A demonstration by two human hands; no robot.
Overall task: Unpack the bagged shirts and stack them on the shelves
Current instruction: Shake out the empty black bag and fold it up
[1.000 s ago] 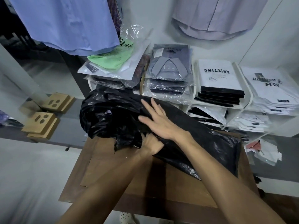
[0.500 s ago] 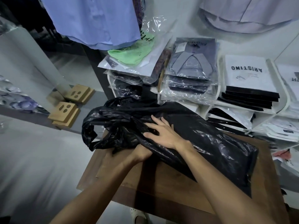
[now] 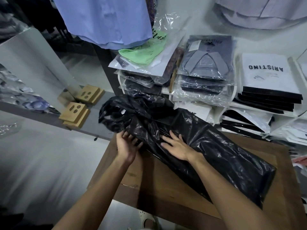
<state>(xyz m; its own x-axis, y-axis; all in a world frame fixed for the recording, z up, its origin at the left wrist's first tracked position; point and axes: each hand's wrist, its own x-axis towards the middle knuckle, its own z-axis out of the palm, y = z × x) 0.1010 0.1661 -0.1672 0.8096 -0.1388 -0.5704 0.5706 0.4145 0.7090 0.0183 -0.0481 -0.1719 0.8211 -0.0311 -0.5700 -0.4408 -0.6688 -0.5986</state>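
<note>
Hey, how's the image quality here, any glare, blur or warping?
Head view: glare streaks on the crinkled black plastic bag and the clear-bagged shirts; the grey floor at left is smeared; wide-angle bending toward the edges; both hands stay fairly sharp.

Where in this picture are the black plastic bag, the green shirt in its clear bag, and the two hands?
black plastic bag (image 3: 221,146), head view, on its smooth middle.
green shirt (image 3: 142,53), head view, on the folded cloth.
left hand (image 3: 127,145), head view, on its back.
right hand (image 3: 177,146), head view, on its back.
</note>
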